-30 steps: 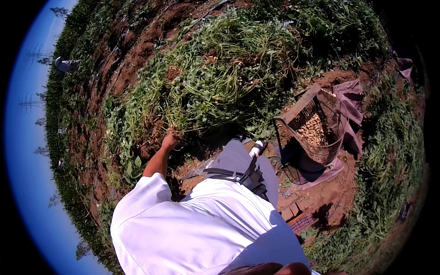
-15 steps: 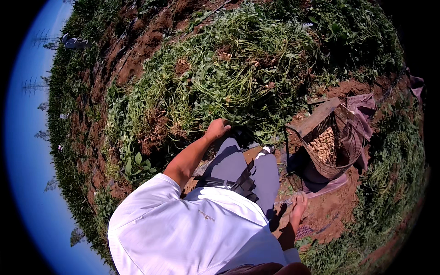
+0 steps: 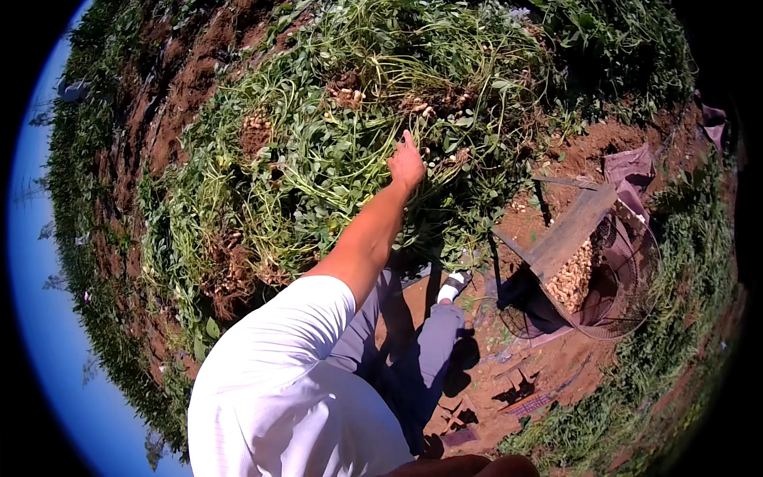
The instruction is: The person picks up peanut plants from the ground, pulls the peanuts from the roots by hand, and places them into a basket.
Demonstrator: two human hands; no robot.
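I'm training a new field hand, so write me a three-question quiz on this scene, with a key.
1. True or false: the left hand rests on the person's knee.
2. Where is the wooden board?
A. On the person's lap
B. At the edge of the mesh basket
C. Under the left hand
3. What is piled inside the basket?

Key:
1. False; it reaches out over the green plants.
2. B
3. Peanuts
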